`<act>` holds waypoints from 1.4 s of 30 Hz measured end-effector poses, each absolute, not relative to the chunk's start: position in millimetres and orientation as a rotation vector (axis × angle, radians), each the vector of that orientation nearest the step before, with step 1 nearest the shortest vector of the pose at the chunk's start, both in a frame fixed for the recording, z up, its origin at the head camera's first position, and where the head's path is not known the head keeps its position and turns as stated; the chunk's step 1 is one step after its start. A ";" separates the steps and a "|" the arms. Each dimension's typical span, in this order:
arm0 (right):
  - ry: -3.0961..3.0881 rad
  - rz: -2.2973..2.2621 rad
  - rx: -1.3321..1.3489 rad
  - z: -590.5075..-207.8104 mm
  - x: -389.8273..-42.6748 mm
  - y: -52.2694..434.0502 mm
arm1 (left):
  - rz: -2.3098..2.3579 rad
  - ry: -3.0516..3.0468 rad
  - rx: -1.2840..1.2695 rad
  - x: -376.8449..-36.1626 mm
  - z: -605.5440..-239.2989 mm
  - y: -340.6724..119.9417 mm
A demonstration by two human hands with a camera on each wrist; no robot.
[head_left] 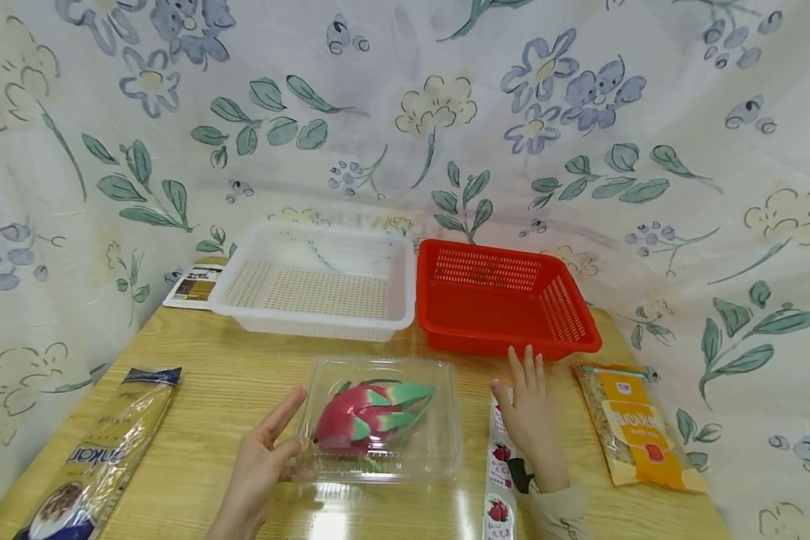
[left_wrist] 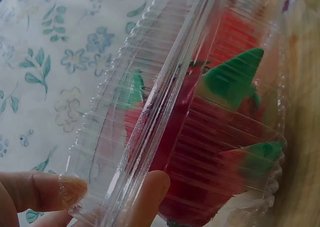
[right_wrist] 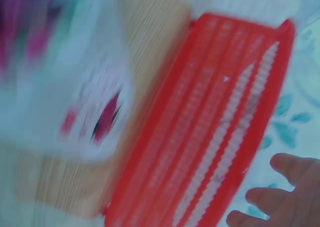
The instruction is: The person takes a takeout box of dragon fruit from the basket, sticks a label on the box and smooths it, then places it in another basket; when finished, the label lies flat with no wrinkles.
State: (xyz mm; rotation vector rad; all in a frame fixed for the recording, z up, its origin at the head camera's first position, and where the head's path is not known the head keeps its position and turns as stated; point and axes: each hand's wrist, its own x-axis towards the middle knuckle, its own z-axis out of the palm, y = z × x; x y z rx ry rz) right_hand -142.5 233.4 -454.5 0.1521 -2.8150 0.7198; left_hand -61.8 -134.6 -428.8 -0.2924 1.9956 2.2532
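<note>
A clear plastic clamshell box (head_left: 455,427) with a pink and green dragon fruit (head_left: 371,412) inside is at the middle of the table. My left hand (head_left: 259,461) grips its left front corner. In the left wrist view, thumb and fingers lie on both sides of the rim of the box (left_wrist: 165,82). My right hand (head_left: 529,412) reaches forward with straight, spread fingers, holding nothing, its fingertips near the front of the red basket (head_left: 506,343). Beneath that hand lies a strip of dragon fruit stickers (head_left: 501,480), partly covered by hand and wrist.
Beside the red basket stands a white basket (head_left: 310,322), with a white and brown packet (head_left: 199,286) behind its left side. A long brown packet (head_left: 108,450) lies at the left, and a yellow-orange food bag (head_left: 637,431) at the right. Floral cloth (head_left: 378,112) hangs behind.
</note>
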 end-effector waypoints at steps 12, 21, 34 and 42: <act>-2.628 1.456 0.518 -455.0 -95.0 174.6 | 2.296 1.959 -0.342 -51.8 -441.6 -127.6; -2.540 1.643 0.447 -468.3 -79.2 156.3 | 2.179 2.064 -0.344 -48.2 -442.7 -121.9; -2.509 1.617 0.296 -475.8 -77.4 158.9 | 2.220 2.009 -0.227 -39.8 -457.6 -128.3; -2.544 1.185 -0.365 -482.0 -87.4 205.3 | 2.255 2.002 -0.228 -36.8 -463.1 -128.7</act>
